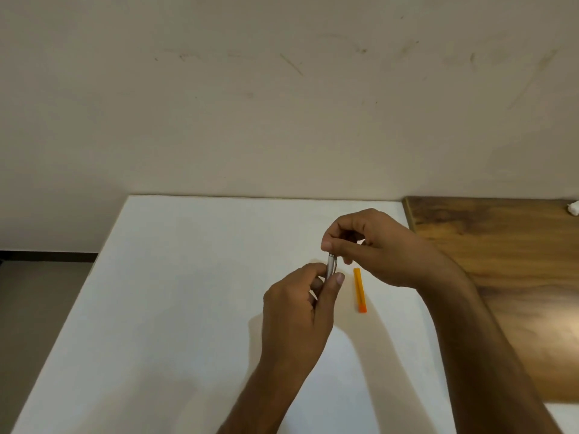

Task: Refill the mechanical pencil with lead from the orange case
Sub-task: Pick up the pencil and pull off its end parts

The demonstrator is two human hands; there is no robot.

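L hand [300, 296] grips mechanical pencil [331, 268] upright; R hand [372, 245] pinches its top; orange case [359, 290] just right on counter [188, 277], nearer R.

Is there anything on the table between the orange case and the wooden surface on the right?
Only bare white table between orange case and wooden surface; the right forearm crosses above it, head view.

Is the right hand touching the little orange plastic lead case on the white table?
Apart. The head view shows the right hand raised at the silver pencil's top, with bare white table between it and the orange plastic lead case.
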